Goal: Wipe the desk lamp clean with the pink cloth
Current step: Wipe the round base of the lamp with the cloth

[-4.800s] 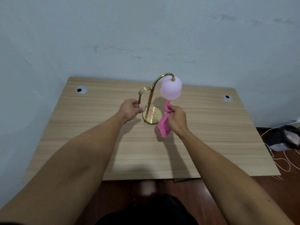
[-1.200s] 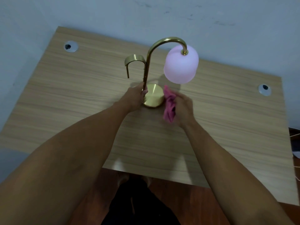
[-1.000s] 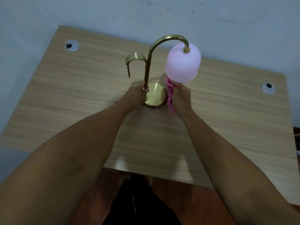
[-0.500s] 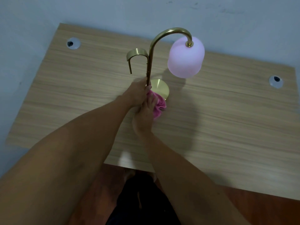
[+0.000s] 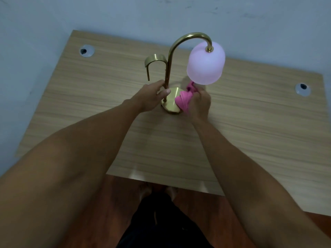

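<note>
A brass desk lamp point(image 5: 169, 68) stands upright on the wooden desk point(image 5: 250, 133), with a curved neck, a pale pink shade point(image 5: 206, 66) and a round gold base point(image 5: 171, 105). My left hand point(image 5: 152, 98) grips the lamp's thin stem just above the base. My right hand point(image 5: 198, 104) holds the bunched pink cloth point(image 5: 184, 101) pressed against the right side of the base, under the shade. Part of the cloth is hidden by my fingers.
Two round cable grommets sit in the desk, one at the back left point(image 5: 86, 50) and one at the right point(image 5: 302, 88). A pale wall point(image 5: 125, 13) rises right behind the desk. The desk's near edge point(image 5: 161, 182) lies above a reddish wood floor.
My right hand has swept the cloth from the front-left of the base round to its right side. The left hand keeps its grip on the stem. The camera shifted slightly.
</note>
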### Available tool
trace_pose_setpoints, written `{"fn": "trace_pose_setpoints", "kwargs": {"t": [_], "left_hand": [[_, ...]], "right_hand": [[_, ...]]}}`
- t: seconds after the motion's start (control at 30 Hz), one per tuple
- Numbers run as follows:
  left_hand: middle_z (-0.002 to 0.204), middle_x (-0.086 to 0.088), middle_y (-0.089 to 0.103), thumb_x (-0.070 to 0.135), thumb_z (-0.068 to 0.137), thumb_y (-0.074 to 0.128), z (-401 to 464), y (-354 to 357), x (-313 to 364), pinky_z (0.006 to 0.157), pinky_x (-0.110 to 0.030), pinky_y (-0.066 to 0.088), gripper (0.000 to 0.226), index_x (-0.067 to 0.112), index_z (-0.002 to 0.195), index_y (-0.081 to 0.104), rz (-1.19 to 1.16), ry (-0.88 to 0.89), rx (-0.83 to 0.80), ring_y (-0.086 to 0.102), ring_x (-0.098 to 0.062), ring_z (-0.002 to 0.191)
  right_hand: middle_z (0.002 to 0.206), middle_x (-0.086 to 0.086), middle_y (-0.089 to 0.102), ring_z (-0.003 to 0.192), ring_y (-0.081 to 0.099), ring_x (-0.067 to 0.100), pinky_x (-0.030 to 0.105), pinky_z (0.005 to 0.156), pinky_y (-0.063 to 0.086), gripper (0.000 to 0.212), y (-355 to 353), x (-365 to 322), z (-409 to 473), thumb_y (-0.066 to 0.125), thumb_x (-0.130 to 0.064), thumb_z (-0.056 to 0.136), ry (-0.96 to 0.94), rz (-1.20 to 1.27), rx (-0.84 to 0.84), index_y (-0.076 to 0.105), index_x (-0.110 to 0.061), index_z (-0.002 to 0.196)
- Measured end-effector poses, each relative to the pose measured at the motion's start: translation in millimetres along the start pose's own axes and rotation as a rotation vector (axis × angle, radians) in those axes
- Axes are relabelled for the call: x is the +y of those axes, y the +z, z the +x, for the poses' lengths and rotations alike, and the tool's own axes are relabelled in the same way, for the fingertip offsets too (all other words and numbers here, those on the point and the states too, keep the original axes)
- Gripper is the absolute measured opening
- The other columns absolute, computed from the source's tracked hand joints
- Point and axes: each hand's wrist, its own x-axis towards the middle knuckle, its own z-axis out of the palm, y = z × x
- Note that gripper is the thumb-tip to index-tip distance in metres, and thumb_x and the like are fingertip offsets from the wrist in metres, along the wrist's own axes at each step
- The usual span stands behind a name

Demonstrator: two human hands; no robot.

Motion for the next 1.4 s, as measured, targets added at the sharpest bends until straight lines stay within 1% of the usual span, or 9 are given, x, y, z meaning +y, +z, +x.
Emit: {"fn": "trace_pose_setpoints", "kwargs": {"t": [0.1, 0.17, 0.23, 0.33, 0.43, 0.57, 0.93, 1.2, 1.4], "left_hand": [[0.089, 0.007, 0.06, 0.038, 0.103, 0.047, 4.6, 0.4, 3.5, 0.073, -0.027, 0.042, 0.022, 0.022, 0.111, 0.06, 0.018, 0.036, 0.013, 0.059, -0.015, 0.09], [0.079, 0.012, 0.055, 0.034, 0.104, 0.047, 7.1, 3.0, 7.3, 0.065, -0.021, 0.037, 0.017, 0.022, 0.105, 0.06, 0.01, 0.028, 0.026, 0.055, -0.01, 0.078], [0.078, 0.011, 0.055, 0.032, 0.104, 0.047, 8.8, 5.3, 8.1, 0.064, -0.018, 0.035, 0.018, 0.02, 0.102, 0.061, -0.002, 0.006, 0.035, 0.053, -0.009, 0.075], [0.079, 0.009, 0.057, 0.031, 0.104, 0.047, 10.6, 5.5, 7.8, 0.063, -0.017, 0.035, 0.019, 0.019, 0.1, 0.061, 0.011, 0.005, 0.029, 0.054, -0.01, 0.077], [0.088, 0.003, 0.061, 0.032, 0.105, 0.046, 11.7, 1.6, 9.8, 0.071, -0.025, 0.038, 0.022, 0.017, 0.104, 0.062, 0.034, 0.004, -0.012, 0.057, -0.015, 0.086], [0.093, 0.003, 0.061, 0.033, 0.105, 0.046, 14.1, -0.4, 10.1, 0.076, -0.027, 0.04, 0.017, 0.022, 0.102, 0.058, 0.043, -0.021, -0.05, 0.058, -0.016, 0.09], [0.087, 0.007, 0.059, 0.03, 0.106, 0.043, 15.8, -3.0, 13.5, 0.064, -0.019, 0.034, 0.017, 0.022, 0.101, 0.057, 0.118, 0.0, -0.075, 0.056, -0.013, 0.084], [0.101, 0.001, 0.064, 0.03, 0.104, 0.045, 16.5, -4.7, 15.5, 0.082, -0.029, 0.041, 0.017, 0.022, 0.102, 0.06, 0.099, -0.007, -0.095, 0.061, -0.019, 0.099], [0.101, 0.0, 0.064, 0.031, 0.104, 0.044, 16.3, -5.7, 16.8, 0.083, -0.03, 0.039, 0.016, 0.024, 0.102, 0.058, 0.106, -0.036, -0.107, 0.059, -0.019, 0.098]], "right_hand": [[0.099, 0.016, 0.064, 0.088, 0.057, 0.027, 0.036, 0.075, 0.048, 0.03, 24.0, 21.7, 9.0, 0.043, -0.017, 0.089, -0.456, -0.33, -0.282, 0.067, -0.004, 0.101], [0.123, 0.027, 0.06, 0.114, 0.055, 0.043, 0.052, 0.094, 0.049, 0.049, 34.2, 44.8, 4.4, 0.036, -0.013, 0.085, -0.566, -0.535, -0.386, 0.063, 0.004, 0.122], [0.142, 0.029, 0.051, 0.133, 0.045, 0.049, 0.06, 0.109, 0.043, 0.053, 37.9, 61.9, -10.0, 0.048, -0.003, 0.084, -0.565, -0.631, -0.323, 0.056, 0.002, 0.136], [0.137, 0.026, 0.058, 0.131, 0.051, 0.044, 0.055, 0.109, 0.045, 0.051, 32.4, 58.8, -43.2, 0.062, 0.003, 0.08, -0.533, -0.555, -0.225, 0.062, 0.001, 0.131], [0.124, 0.024, 0.066, 0.119, 0.059, 0.039, 0.048, 0.102, 0.049, 0.038, 25.4, 54.4, -56.1, 0.058, 0.001, 0.088, -0.719, -0.442, -0.079, 0.066, 0.005, 0.125], [0.14, 0.018, 0.061, 0.13, 0.057, 0.038, 0.047, 0.095, 0.049, 0.048, 28.3, 61.5, -51.9, 0.062, -0.007, 0.088, -1.022, -0.809, -0.217, 0.062, -0.006, 0.136], [0.141, 0.014, 0.057, 0.129, 0.052, 0.036, 0.049, 0.092, 0.054, 0.051, 14.0, 43.5, -31.1, 0.039, -0.017, 0.095, -1.115, -1.139, -0.564, 0.057, -0.003, 0.14], [0.127, 0.013, 0.067, 0.12, 0.062, 0.034, 0.044, 0.091, 0.057, 0.046, -33.4, 57.1, -13.4, 0.039, -0.019, 0.093, -1.311, -1.067, -0.492, 0.072, -0.004, 0.122], [0.1, 0.012, 0.069, 0.086, 0.062, 0.023, 0.039, 0.069, 0.048, 0.023, -51.6, 32.9, 20.6, 0.053, -0.015, 0.1, -0.754, -0.689, -0.126, 0.071, -0.002, 0.101]]}}
